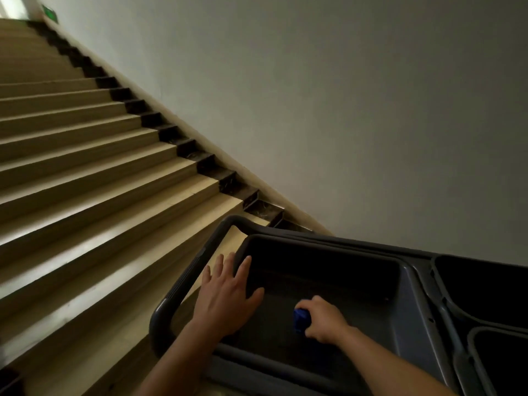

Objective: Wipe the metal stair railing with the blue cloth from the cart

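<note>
A dark grey cart (414,307) stands at the lower right, its top a deep tray. Inside the tray my right hand (324,320) grips a small bunched blue cloth (300,320), its fingers curled round it. My left hand (225,292) hovers flat over the tray's left rim with the fingers spread and straight, holding nothing. No metal railing shows in this view.
Beige stairs (85,172) climb to the upper left, edged by a dark skirting (205,164) along a plain white wall (343,110). The cart's curved handle bar (183,287) loops out on its left. Dark bins (485,295) sit in the cart at the right.
</note>
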